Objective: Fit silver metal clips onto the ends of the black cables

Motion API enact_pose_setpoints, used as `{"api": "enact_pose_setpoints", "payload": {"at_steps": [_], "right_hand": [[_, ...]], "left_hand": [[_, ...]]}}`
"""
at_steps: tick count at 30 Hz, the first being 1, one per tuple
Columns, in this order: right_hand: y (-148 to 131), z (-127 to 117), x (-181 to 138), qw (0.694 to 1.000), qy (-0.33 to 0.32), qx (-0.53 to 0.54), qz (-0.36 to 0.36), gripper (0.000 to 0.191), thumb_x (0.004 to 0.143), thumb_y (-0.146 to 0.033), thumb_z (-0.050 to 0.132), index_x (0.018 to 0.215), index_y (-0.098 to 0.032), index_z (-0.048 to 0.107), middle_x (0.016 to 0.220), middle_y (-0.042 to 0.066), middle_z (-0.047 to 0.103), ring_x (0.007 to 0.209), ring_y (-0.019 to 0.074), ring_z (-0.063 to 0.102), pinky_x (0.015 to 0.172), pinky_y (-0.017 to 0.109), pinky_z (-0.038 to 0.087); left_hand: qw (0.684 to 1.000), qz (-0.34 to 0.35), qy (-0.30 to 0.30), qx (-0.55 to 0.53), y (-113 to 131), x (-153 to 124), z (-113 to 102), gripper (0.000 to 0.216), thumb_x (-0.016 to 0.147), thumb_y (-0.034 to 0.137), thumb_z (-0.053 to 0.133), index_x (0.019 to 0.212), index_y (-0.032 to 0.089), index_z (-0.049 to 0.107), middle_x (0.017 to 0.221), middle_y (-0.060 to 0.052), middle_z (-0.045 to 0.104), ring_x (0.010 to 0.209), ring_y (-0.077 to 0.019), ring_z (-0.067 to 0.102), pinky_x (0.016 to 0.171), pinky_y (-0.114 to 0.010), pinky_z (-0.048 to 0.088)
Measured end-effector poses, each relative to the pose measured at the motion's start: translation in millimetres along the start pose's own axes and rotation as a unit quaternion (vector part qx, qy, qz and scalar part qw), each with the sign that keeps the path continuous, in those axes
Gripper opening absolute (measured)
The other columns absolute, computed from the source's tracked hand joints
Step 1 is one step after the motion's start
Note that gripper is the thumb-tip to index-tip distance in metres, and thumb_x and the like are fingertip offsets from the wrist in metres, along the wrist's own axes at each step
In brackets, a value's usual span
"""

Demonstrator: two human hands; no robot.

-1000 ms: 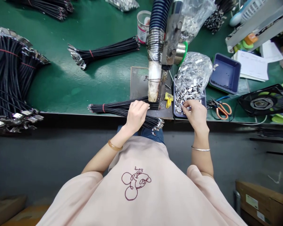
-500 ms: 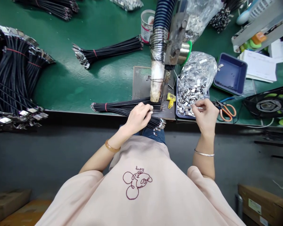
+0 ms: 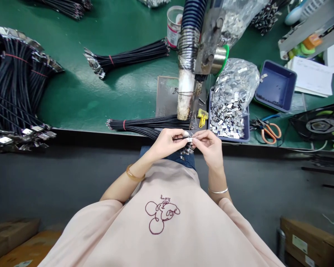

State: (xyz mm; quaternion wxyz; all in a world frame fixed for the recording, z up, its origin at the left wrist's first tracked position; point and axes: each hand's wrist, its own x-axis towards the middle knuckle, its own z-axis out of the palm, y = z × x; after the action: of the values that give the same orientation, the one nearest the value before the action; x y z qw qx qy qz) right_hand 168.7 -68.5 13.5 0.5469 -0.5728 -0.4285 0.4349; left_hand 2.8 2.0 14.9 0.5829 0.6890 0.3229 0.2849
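Fingertips cover most of what sits between them. The left hand (image 3: 167,142) keeps its grip pinched on a single black cable (image 3: 180,138) near its tip. The right hand (image 3: 208,145) has its grip pressed together on a small metal shell (image 3: 190,139) touching that tip. Whether the shell sits over the tip is too small to tell. Both hands hover just off the near edge of the green worktop (image 3: 100,100), above the lap.

A cable bundle (image 3: 147,124) with a red band lies along that edge, its right end running under the left hand. A blue tray (image 3: 248,128) of loose shells stands just right of the hands, with a plastic bag (image 3: 236,79) spilling into it. Scissors (image 3: 268,130) lie beyond it. Bare green surface opens to the left of the bundle.

A ribbed hose (image 3: 193,18) and a cable heap (image 3: 13,85) are cut off by the frame. Below the worktop, a cardboard box (image 3: 308,241) stands on the grey floor.
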Motion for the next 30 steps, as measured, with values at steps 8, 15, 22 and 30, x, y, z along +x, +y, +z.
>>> {"api": "enact_pose_setpoints", "payload": {"at_steps": [8, 15, 22, 30], "right_hand": [[8, 12, -8, 0.984, 0.058, -0.13, -0.106, 0.008, 0.088, -0.031, 0.068, 0.083, -0.026, 0.064, 0.094, 0.002, 0.069, 0.082, 0.0161, 0.069, 0.068, 0.032, 0.061], [18, 15, -13, 0.934, 0.1, -0.272, -0.212, 0.007, 0.093, -0.027, 0.061, 0.088, -0.029, 0.065, 0.098, 0.004, 0.076, 0.09, 0.0204, 0.074, 0.077, 0.038, 0.062], [9, 12, -7, 0.974, 0.133, -0.139, -0.118, 0.01, 0.091, -0.034, 0.064, 0.087, -0.025, 0.066, 0.102, 0.005, 0.073, 0.091, 0.0189, 0.073, 0.082, 0.036, 0.062], [13, 13, -1, 0.995, 0.053, -0.075, -0.049, 0.01, 0.085, -0.034, 0.07, 0.082, -0.024, 0.071, 0.101, 0.004, 0.071, 0.093, 0.0169, 0.071, 0.08, 0.031, 0.062]], "left_hand": [[1.0, -0.022, 0.016, -0.003, -6, 4, 1, 0.018, 0.083, 0.026, 0.063, 0.071, 0.012, 0.064, 0.065, 0.001, 0.056, 0.06, -0.0086, 0.045, 0.06, -0.022, 0.038], [0.999, -0.016, 0.041, -0.014, -8, 3, 4, 0.013, 0.083, 0.025, 0.064, 0.076, 0.013, 0.064, 0.068, 0.001, 0.058, 0.063, -0.009, 0.049, 0.063, -0.021, 0.043], [0.995, -0.015, 0.075, -0.057, -3, 2, 2, 0.018, 0.081, 0.03, 0.067, 0.077, 0.013, 0.064, 0.068, 0.0, 0.06, 0.061, -0.0085, 0.051, 0.061, -0.021, 0.045], [0.996, -0.007, 0.057, -0.067, -3, 2, 3, 0.013, 0.081, 0.026, 0.067, 0.078, 0.013, 0.068, 0.074, -0.002, 0.069, 0.065, -0.0096, 0.058, 0.065, -0.021, 0.049]]}}
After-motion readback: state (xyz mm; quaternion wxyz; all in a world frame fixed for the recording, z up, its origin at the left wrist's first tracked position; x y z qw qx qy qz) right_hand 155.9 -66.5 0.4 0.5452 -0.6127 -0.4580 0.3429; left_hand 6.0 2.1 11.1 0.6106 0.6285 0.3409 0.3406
